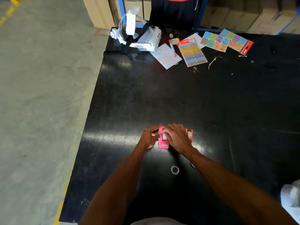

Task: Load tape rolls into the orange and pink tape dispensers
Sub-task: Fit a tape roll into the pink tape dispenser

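Note:
A pink tape dispenser [163, 143] stands on the black table [178, 98], its cutter end toward me. A whitish tape roll [164, 136] sits in its top, mostly covered by fingers. My left hand [149, 138] grips the dispenser's left side. My right hand [177, 137] lies over its right side, fingers on the roll. Just right of my right hand, the orange tape dispenser [189, 134] peeks out with a pale roll in it. A small clear ring-shaped core [174, 169] lies on the table nearer to me.
At the table's far edge lie a white headset [142, 38], a white label sheet [165, 56], an orange marker [172, 47] and coloured sticker sheets [193, 53]. Cardboard boxes [99, 12] stand behind. The table's left edge drops to a concrete floor [40, 95].

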A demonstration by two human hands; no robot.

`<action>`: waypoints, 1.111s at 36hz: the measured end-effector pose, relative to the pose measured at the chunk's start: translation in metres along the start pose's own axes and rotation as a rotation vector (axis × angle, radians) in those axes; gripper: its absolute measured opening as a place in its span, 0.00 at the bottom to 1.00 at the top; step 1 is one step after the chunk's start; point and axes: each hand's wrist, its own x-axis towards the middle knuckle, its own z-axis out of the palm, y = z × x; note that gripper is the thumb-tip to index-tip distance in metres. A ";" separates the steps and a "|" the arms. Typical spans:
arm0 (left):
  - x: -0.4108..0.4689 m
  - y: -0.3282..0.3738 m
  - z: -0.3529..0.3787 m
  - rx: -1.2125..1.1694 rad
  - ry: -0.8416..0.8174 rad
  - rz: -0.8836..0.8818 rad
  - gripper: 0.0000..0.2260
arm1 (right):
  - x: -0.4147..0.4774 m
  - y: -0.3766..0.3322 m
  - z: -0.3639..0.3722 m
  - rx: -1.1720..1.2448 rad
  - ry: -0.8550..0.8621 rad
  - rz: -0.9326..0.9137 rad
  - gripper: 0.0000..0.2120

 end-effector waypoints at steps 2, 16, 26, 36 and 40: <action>0.000 0.000 0.001 0.005 -0.002 0.002 0.20 | -0.003 0.001 -0.004 -0.029 -0.001 -0.020 0.12; -0.001 0.000 0.003 0.009 0.003 -0.026 0.20 | -0.006 0.006 -0.009 -0.126 -0.082 -0.048 0.13; -0.005 0.003 0.001 0.023 -0.004 -0.028 0.20 | -0.001 0.002 -0.013 -0.153 0.014 -0.088 0.05; -0.009 0.009 0.001 0.040 0.001 -0.013 0.20 | -0.017 -0.002 -0.012 -0.109 0.038 -0.121 0.07; -0.009 0.009 0.002 0.056 0.006 -0.002 0.20 | -0.025 -0.007 -0.009 -0.114 0.054 -0.115 0.07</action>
